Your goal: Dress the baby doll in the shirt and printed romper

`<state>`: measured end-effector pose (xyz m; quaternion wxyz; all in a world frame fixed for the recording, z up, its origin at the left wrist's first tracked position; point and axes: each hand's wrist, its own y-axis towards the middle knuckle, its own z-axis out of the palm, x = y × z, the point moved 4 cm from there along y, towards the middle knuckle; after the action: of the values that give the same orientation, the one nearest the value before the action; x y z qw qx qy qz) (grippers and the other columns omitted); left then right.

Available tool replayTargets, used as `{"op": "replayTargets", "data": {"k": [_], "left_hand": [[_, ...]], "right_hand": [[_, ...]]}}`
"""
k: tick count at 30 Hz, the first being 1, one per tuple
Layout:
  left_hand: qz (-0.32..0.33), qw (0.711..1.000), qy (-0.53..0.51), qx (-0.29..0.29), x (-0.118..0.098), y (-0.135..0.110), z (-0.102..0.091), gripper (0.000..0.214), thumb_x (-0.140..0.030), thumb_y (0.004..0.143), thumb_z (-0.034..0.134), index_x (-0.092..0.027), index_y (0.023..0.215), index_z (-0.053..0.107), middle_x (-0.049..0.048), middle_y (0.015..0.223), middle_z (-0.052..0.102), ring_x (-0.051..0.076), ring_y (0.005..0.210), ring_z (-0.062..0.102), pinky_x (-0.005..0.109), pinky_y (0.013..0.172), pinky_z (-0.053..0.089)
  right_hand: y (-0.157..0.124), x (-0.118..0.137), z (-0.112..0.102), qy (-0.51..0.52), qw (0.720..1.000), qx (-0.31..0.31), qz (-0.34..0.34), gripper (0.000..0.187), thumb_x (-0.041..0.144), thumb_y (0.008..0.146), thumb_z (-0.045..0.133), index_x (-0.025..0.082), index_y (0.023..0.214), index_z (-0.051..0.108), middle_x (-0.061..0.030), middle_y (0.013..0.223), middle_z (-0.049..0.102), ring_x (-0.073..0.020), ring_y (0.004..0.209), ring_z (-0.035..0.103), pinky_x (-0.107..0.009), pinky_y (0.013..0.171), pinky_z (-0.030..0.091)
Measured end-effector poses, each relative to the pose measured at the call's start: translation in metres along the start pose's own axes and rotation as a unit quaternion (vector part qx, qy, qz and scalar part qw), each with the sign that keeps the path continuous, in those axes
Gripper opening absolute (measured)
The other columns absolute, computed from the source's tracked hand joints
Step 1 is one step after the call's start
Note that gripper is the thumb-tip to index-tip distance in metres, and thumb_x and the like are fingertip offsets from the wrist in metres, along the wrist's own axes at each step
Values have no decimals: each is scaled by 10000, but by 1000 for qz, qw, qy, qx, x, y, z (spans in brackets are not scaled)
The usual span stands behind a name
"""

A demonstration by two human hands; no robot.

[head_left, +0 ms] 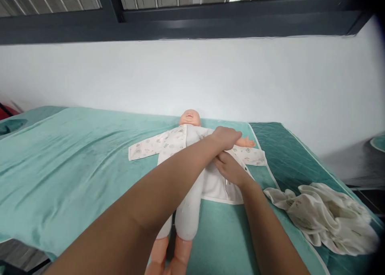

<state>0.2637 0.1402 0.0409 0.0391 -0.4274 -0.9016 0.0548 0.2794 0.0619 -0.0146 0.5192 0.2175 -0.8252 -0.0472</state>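
A baby doll (189,117) lies on its back on a teal blanket (75,162), head toward the wall. It wears a white printed jacket (156,143) with one sleeve spread out to the left, and its bare legs point toward me. My left hand (226,137) reaches across the doll's chest and closes over its far arm near the shoulder. My right hand (230,168) lies just below it, fingers curled on the jacket's front edge at the doll's side.
A crumpled white printed cloth (325,216) lies on the darker green mat (288,154) at the right. A white wall and a dark window frame (192,22) rise behind the table. The table edge falls away at the lower left.
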Motion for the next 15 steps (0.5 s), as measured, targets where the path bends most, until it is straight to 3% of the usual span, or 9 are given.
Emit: {"op": "replayTargets", "data": {"k": [3,6,9,11,15], "left_hand": [[-18,999,-14,-47,15,-9,-7,331,-126,799,531,-224,1116,524,71,1019,679,223,879,652,326,721,455],[-10,998,-18,-59,21,-15,-7,324,-169,789,561,-224,1105,514,76,1046,661,227,883,640,320,701,439],[2,998,-12,-55,21,-19,-3,298,-161,801,543,-229,1089,516,70,1038,662,218,873,634,314,701,427],[3,999,2,-53,21,-20,1,285,-147,808,522,-233,1080,522,61,1018,667,212,853,632,316,704,423],[5,999,28,-47,24,-23,3,272,-157,815,515,-239,1074,540,54,997,669,218,851,629,334,738,422]], "right_hand": [[-2,-5,-15,25,999,2,32,323,375,926,490,271,1155,692,-14,1194,699,-265,1133,621,-434,1001,465],[-6,-25,-37,-41,987,-102,116,285,378,875,523,227,1015,720,-55,1078,730,-269,1050,650,-433,960,469],[-13,-50,-55,-210,928,-212,225,337,473,793,596,197,961,694,-140,1074,706,-316,1003,646,-469,877,476],[-15,-64,-58,-269,899,-212,274,407,570,712,658,200,880,678,-166,1024,703,-343,969,648,-468,826,481],[-15,-81,-60,-186,922,-205,271,321,524,625,726,226,715,647,-130,811,712,-350,898,661,-441,787,484]]}}
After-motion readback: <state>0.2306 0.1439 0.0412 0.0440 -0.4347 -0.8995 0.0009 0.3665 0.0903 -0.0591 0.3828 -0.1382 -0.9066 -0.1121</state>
